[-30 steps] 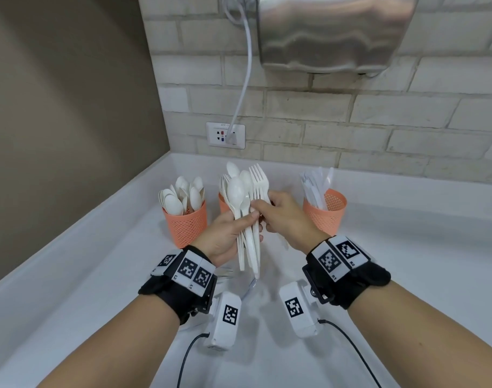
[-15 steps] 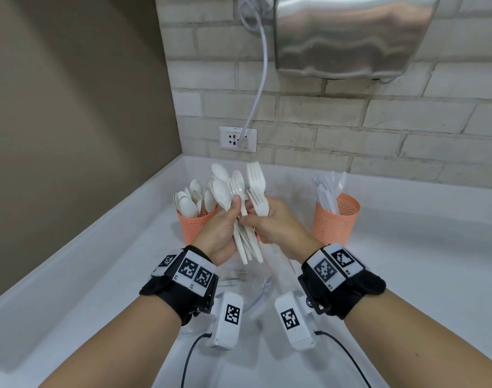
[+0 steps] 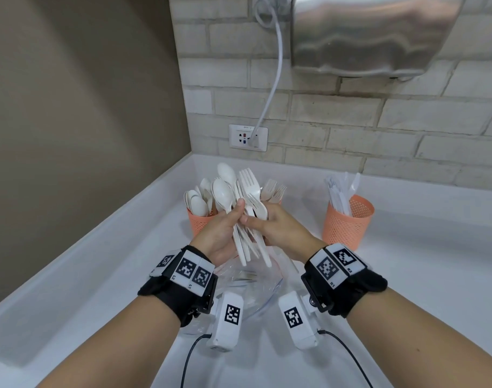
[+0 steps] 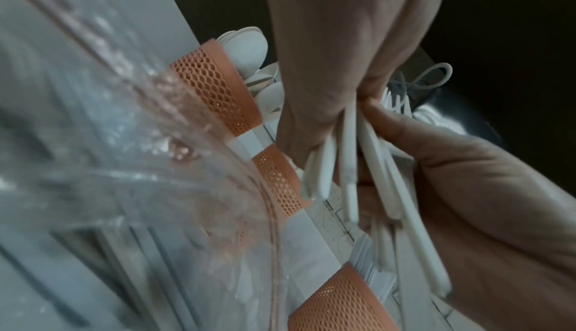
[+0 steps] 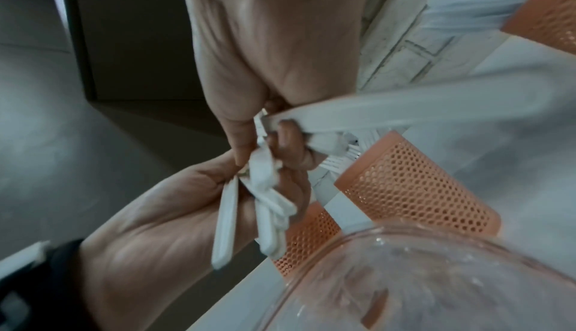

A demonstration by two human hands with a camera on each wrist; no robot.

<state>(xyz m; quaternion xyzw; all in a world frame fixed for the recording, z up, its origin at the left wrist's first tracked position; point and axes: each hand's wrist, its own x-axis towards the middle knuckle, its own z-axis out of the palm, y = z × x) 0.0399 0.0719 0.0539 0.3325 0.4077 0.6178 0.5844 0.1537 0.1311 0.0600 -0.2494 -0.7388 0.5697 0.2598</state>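
Head view runs from the white table to the clear bowl below the fingers, then the orange mesh cups just beyond the fingertips, then the bundle of white plastic spoons and forks held heads-up between both palms above the bowl. Fingers of the left hand are curled round the bunched handles, while the right hand pinches the same handles from the opposite side with thumb and curled fingers. Light, thin, smooth and springy, these pieces will likely slip and fan apart, so the best hold is mid-handle, just under the heads.
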